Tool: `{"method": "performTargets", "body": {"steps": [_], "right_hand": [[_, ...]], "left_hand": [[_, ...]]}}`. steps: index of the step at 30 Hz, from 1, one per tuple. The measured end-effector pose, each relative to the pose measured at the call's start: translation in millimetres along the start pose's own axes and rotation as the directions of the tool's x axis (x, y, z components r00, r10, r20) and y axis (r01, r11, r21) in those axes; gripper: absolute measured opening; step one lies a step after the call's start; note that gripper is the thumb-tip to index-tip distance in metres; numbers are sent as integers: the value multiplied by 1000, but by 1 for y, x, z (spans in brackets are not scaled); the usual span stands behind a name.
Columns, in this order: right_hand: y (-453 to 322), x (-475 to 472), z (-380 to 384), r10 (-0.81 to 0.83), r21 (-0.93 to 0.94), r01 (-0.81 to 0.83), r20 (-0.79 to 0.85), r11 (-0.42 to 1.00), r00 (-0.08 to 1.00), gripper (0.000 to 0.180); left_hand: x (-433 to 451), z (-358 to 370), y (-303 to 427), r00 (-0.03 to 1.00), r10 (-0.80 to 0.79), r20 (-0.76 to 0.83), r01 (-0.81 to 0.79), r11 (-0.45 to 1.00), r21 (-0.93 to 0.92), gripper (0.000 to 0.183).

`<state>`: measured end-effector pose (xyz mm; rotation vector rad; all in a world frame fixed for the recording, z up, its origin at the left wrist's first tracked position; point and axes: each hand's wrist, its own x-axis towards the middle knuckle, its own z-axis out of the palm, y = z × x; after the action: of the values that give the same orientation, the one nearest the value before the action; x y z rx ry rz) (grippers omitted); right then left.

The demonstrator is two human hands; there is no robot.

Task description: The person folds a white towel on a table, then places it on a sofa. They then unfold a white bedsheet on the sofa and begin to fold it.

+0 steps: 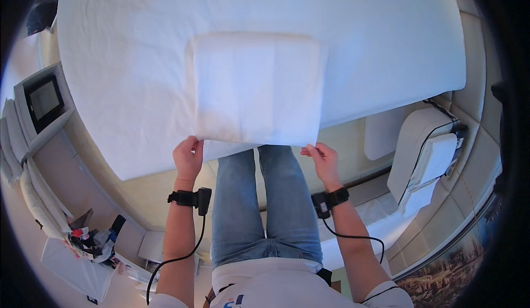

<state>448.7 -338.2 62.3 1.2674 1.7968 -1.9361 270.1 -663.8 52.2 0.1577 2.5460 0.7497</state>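
Observation:
A white cloth (258, 88), roughly rectangular with faint vertical creases, lies over the white sheet on the bed (124, 80). My left hand (189, 155) pinches its near left corner between thumb and fingers. At the near right corner, my right hand (323, 159) grips the cloth's edge between thumb and forefinger. The near edge stretches between both hands, just beyond my jeans. The far edge rests towards the middle of the bed. Both wrists wear black straps with cabled devices.
On the right, a white bedside cabinet (408, 150) holds folded white cloths (439, 155) beside a padded wall panel (466, 51). A dark-framed screen (44, 103), pillows (41, 200) and a pile of mixed items (97, 241) are on the left.

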Motion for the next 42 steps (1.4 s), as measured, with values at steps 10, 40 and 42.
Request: {"method": "performTargets", "body": {"steps": [10, 40, 42], "right_hand": [[22, 12, 3, 36, 23, -34, -100, 999, 994, 18], [-100, 178, 18, -2, 328, -2, 11, 945, 1000, 58], [-124, 182, 11, 79, 406, -150, 188, 901, 979, 53]], "left_hand": [[2, 27, -4, 974, -191, -121, 169, 970, -172, 8], [171, 25, 62, 952, -207, 225, 305, 695, -651, 50], [184, 11, 78, 808, -319, 496, 589, 417, -692, 29]]}}
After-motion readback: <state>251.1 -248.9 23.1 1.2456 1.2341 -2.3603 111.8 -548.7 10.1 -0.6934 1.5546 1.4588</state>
